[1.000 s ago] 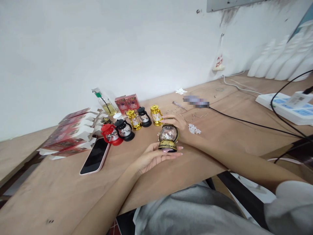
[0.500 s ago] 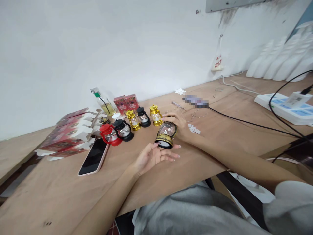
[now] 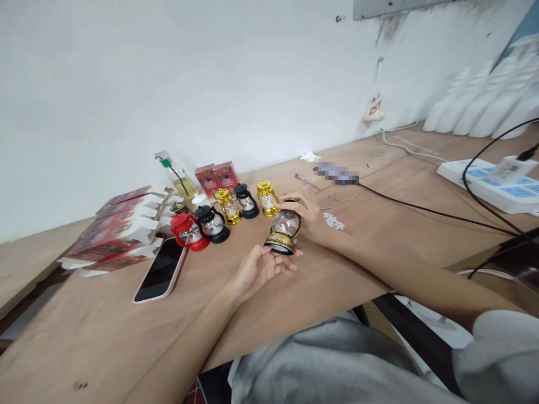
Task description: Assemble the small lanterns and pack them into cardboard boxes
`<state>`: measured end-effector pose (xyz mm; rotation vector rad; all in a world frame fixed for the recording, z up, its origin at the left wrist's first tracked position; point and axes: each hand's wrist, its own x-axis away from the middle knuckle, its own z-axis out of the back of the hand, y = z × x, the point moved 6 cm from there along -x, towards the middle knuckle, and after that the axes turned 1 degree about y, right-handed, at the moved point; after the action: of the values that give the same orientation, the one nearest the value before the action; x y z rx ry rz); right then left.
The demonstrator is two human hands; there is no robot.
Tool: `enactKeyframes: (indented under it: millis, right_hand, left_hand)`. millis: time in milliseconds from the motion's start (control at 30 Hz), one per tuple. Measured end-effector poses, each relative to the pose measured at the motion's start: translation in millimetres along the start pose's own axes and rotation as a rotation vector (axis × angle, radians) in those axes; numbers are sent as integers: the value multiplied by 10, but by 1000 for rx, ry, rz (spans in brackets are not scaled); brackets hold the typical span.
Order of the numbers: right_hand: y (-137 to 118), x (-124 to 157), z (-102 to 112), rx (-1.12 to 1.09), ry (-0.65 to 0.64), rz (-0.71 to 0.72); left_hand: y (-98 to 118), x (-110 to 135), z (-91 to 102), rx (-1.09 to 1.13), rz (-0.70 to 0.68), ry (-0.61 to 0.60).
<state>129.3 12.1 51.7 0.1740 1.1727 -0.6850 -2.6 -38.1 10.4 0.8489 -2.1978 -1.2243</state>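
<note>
My right hand (image 3: 306, 216) grips the top of a small gold-and-black lantern (image 3: 284, 230), which is tilted toward me over the wooden table (image 3: 105, 336). My left hand (image 3: 259, 267) lies palm up just below it, fingers curled, fingertips touching the lantern's base. Behind stand a red lantern (image 3: 187, 231), two black lanterns (image 3: 214, 223) (image 3: 246, 201) and two gold lanterns (image 3: 229, 206) (image 3: 267, 197) in a loose row.
A phone (image 3: 162, 270) lies face up at the left beside a stack of red and white boxes (image 3: 115, 230). A small bottle (image 3: 179, 177) and red boxes (image 3: 219, 177) stand by the wall. A black cable (image 3: 421, 210) and a white power strip (image 3: 488, 182) occupy the right.
The lantern went from upright on my left palm to tilted toward me, held by my right hand. My left fingers have curled and moved slightly left under its base.
</note>
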Motion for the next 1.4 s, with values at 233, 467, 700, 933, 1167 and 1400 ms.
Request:
enactKeyframes:
  millis: [233, 467, 700, 933, 1167, 1400]
  right_hand:
    - [18, 3, -10, -11, -12, -28]
    - [-15, -18, 15, -32, -1, -12]
    - [-19, -32, 31, -12, 15, -15]
    - [-35, -28, 35, -11, 21, 16]
    - [-31, -15, 16, 23, 1, 16]
    - [-43, -6, 13, 73, 14, 49]
  left_hand:
    - [-4, 1, -12, 11, 3, -6]
    - [-7, -18, 48, 20, 1, 54]
    - [60, 8, -24, 15, -19, 9]
    - [63, 11, -53, 3, -42, -1]
    - [42, -3, -20, 5, -38, -1]
    - [13, -8, 9, -11, -31, 0]
